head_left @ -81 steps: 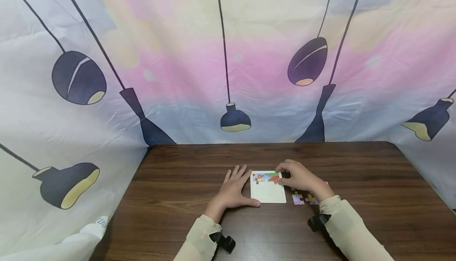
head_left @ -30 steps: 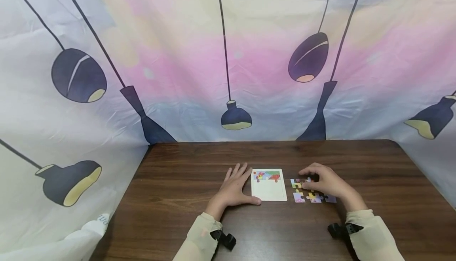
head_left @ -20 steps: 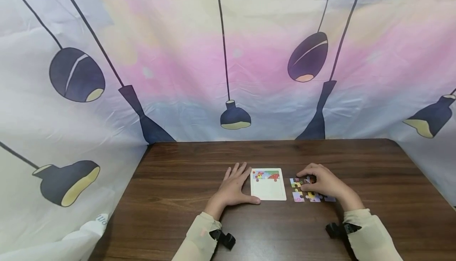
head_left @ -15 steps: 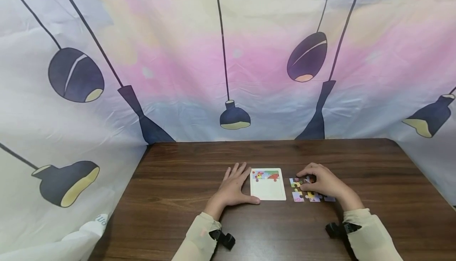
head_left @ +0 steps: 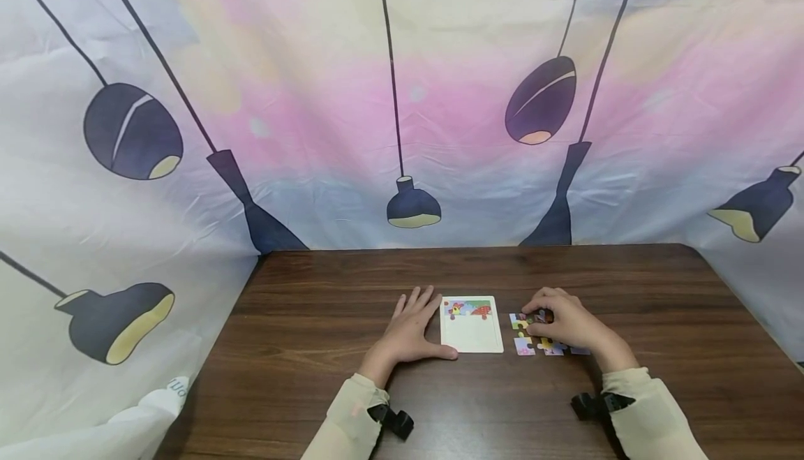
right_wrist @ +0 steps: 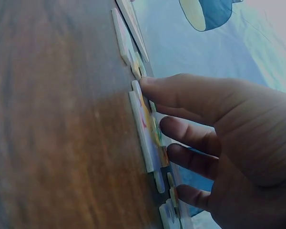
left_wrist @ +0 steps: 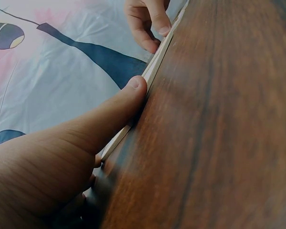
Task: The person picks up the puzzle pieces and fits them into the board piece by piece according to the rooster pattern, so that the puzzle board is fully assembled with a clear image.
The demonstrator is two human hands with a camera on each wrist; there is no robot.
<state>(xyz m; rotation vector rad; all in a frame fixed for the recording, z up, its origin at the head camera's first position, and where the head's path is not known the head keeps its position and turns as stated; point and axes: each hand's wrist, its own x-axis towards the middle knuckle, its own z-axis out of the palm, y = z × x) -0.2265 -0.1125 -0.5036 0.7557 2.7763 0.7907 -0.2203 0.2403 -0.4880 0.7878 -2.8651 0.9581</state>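
A white square puzzle board [head_left: 471, 338] lies on the table, with a row of colourful fitted pieces [head_left: 467, 308] along its far side. My left hand [head_left: 408, 331] spreads along the board's left side, its fingers straight and its thumb at the near left corner. In the left wrist view the thumb [left_wrist: 112, 114] lies against the board's thin edge [left_wrist: 157, 62]. My right hand [head_left: 573, 322] is over the loose puzzle pieces [head_left: 525, 346] right of the board. Its thumb and index finger pinch one piece by its edges; the hand partly hides the pieces below.
The brown wooden table [head_left: 314, 348] reaches back to a cloth backdrop [head_left: 326, 132] printed with hanging lamps. Each wrist wears a small black camera, such as the left one [head_left: 392, 421]. White cloth [head_left: 151, 407] hangs at the table's left side.
My right hand has left the board's far right corner and moved right to the loose pieces, where it has stayed almost still over the last second. The left hand keeps its place.
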